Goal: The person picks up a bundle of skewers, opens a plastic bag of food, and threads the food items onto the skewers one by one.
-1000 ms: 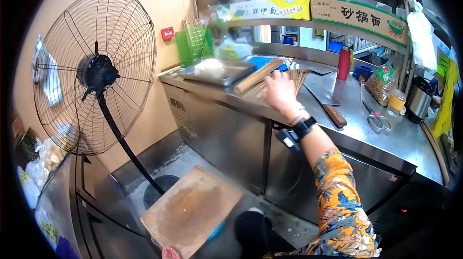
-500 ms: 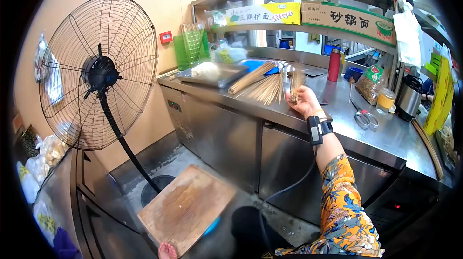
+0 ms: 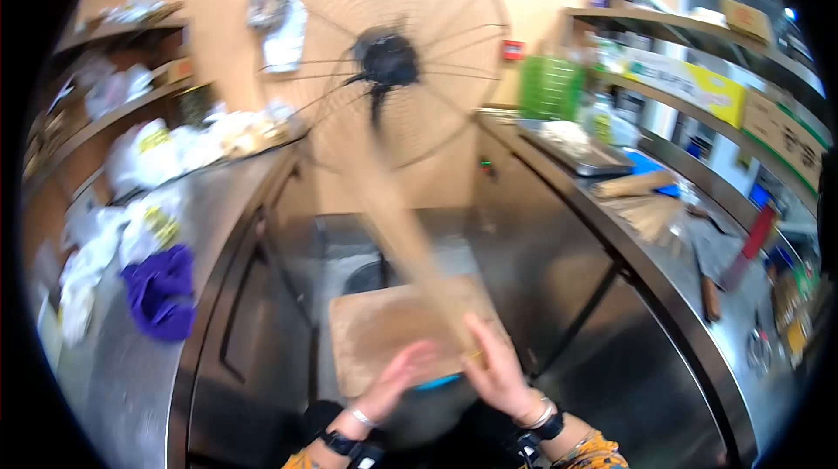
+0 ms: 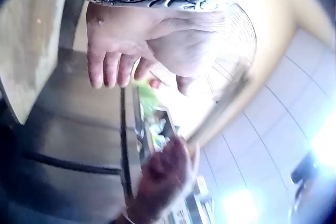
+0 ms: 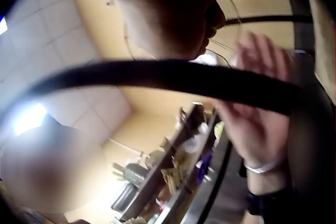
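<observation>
In the head view my right hand [image 3: 499,371] grips the lower end of a blurred bundle of thin wooden sticks [image 3: 401,233], which slants up and away to the left. My left hand [image 3: 397,382] is beside it, fingers extended and holding nothing. Below the bundle lies a wooden board [image 3: 375,338]. The left wrist view shows my left hand [image 4: 152,45] with loose, empty fingers, and my right hand [image 4: 165,176] at the blurred sticks [image 4: 220,103]. In the right wrist view my left hand [image 5: 260,103] has its palm and fingers spread; a dark strap crosses the picture.
A fan [image 3: 388,58] stands behind the board. On the right counter are more sticks [image 3: 642,211], a metal tray [image 3: 598,159], a cleaver [image 3: 711,259] and a red bottle [image 3: 751,246]. Purple cloth [image 3: 161,294] and plastic bags [image 3: 157,155] lie on the left counter.
The view has swung left. My right hand has moved from the counter to above the board, carrying the sticks. My left hand has risen from the board's edge to beside it.
</observation>
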